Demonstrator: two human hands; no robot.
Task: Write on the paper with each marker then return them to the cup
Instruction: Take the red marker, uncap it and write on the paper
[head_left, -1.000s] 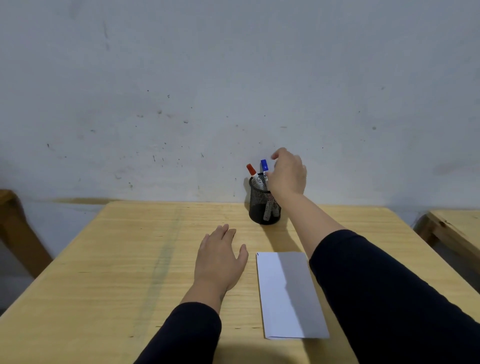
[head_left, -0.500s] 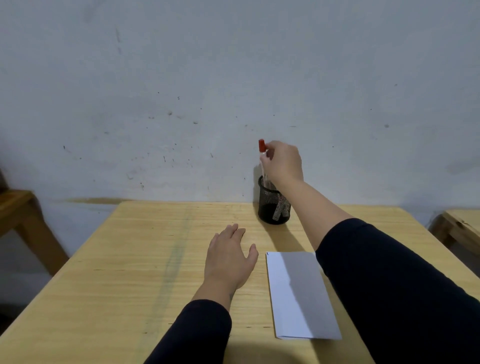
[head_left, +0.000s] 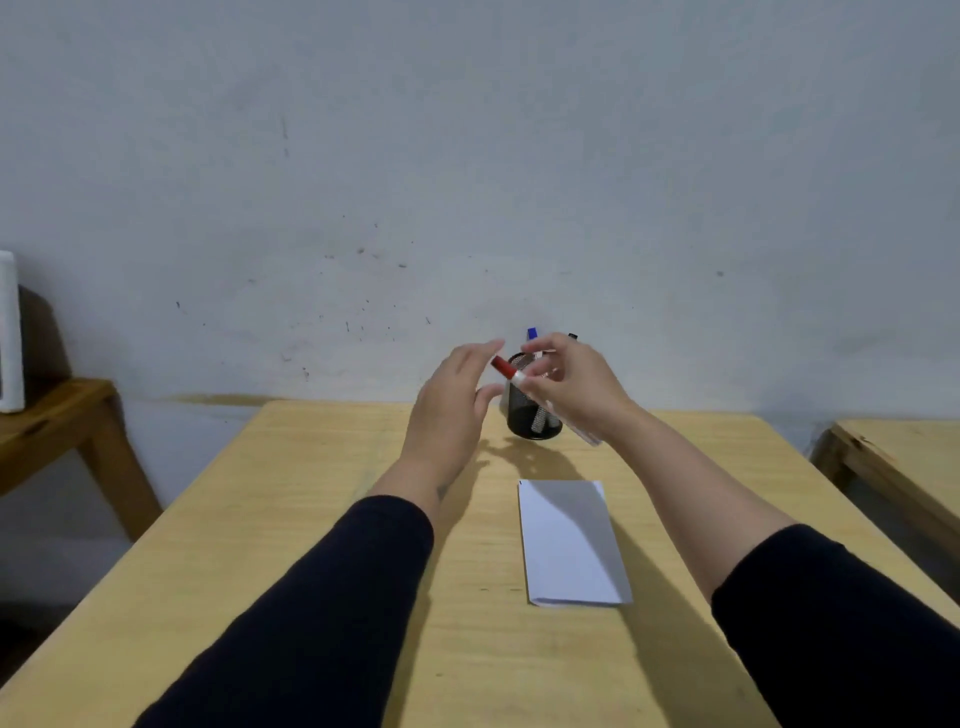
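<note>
1. Desk: pale wooden top, set against a scuffed grey wall. It carries the cup and the paper.
2. Cup: black mesh, upright at the far middle of the desk, partly hidden behind both hands.
3. Blue-capped marker: standing in the cup, cap up, showing above the right hand.
4. Black-capped marker: only its tip shows, just behind the right hand; cannot tell how it sits in the cup.
5. Red-capped marker: held in the air in front of the cup, tilted, red cap up and to the left, white barrel running down to the right under the right hand, its blurred lower end showing below the palm.
6. Right hand: raised over the desk, fingers closed around the barrel of the red-capped marker.
7. Left hand: raised beside the red cap, fingers spread and holding nothing; whether it touches the cap cannot be told.
8. Paper: white sheet lying flat on the desk, nearer than the cup, between the two forearms, partly in shadow.
9. Sleeves: dark, covering both arms up to mid-forearm.
10. Side furniture: wooden pieces at the left and right edges, apart from the desk.
</note>
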